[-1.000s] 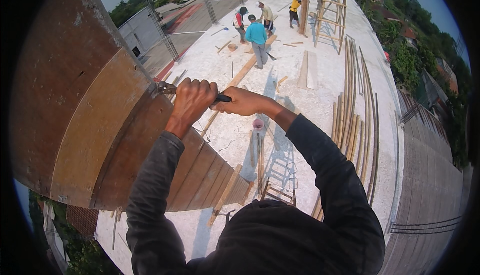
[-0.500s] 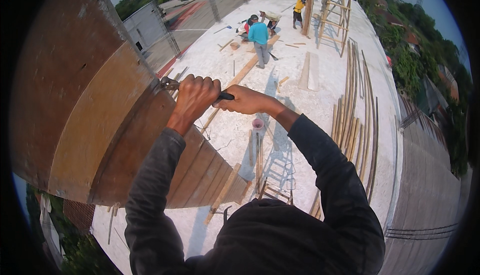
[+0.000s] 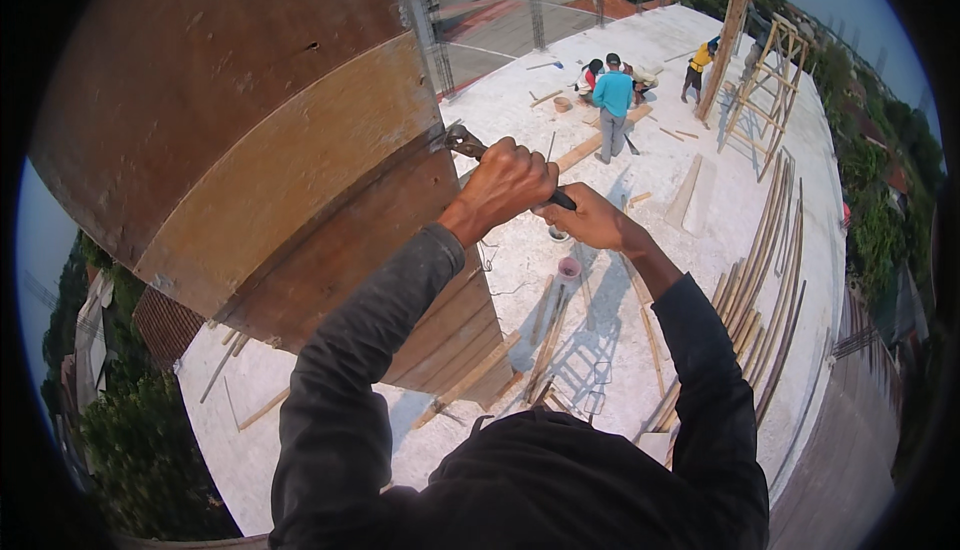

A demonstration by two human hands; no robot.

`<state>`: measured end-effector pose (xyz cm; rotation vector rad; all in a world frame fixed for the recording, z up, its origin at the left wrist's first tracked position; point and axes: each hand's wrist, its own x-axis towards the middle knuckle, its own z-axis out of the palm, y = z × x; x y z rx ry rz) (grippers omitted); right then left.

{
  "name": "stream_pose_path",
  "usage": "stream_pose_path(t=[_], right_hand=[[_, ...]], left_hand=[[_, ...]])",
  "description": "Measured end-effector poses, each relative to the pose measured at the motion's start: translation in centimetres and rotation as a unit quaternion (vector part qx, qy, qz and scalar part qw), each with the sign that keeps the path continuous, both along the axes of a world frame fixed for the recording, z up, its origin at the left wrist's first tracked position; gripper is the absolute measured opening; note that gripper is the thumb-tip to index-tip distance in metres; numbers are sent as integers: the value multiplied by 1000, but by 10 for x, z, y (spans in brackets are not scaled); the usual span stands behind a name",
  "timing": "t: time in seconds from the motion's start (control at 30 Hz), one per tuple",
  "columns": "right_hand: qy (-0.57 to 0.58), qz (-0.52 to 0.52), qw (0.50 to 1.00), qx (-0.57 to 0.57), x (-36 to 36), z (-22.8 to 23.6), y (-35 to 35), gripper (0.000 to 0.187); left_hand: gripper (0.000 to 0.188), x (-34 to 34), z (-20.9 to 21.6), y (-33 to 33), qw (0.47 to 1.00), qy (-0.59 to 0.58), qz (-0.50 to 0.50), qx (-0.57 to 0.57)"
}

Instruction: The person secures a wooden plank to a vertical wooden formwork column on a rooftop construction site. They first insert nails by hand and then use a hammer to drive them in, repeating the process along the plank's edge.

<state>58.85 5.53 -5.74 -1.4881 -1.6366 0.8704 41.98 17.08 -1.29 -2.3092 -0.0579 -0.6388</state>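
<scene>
My left hand (image 3: 508, 182) is wrapped round the handles of dark metal pincers (image 3: 462, 140), close behind their head. My right hand (image 3: 597, 218) is closed at the black handle end, its thumb and fingers against it. The head of the pincers meets the right edge of a tall brown wooden panel (image 3: 230, 70), at the lower border of a lighter plywood strip (image 3: 310, 140). What the jaws bite on is too small to make out. Both arms are stretched forward, in dark sleeves.
Far below lies a pale concrete roof slab (image 3: 660, 320). Long bamboo poles (image 3: 770, 290) lie on its right side, and a pink bucket (image 3: 569, 269) stands nearer. A person in a turquoise shirt (image 3: 613, 95) stands by others. A wooden scaffold (image 3: 765, 90) rises at the back right.
The view has swung left, so panel, hands and slab sit farther right in the picture. Both hands keep their hold on the pincers, whose head remains at the panel's edge.
</scene>
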Motion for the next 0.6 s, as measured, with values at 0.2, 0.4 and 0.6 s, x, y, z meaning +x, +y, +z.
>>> stream_pose_path(t=[0.2,0.4,0.6], right_hand=[[-16,-5,1000,25,2,-10,3,42],[-26,1,1000,16,0,-6,2,44],[8,-9,997,-78,-16,15,-23,48]], left_hand=[[14,1,-3,2,1000,-15,-20,-11],[15,1,-4,4,1000,6,-8,-20],[18,-10,6,-8,996,-17,-61,-58]])
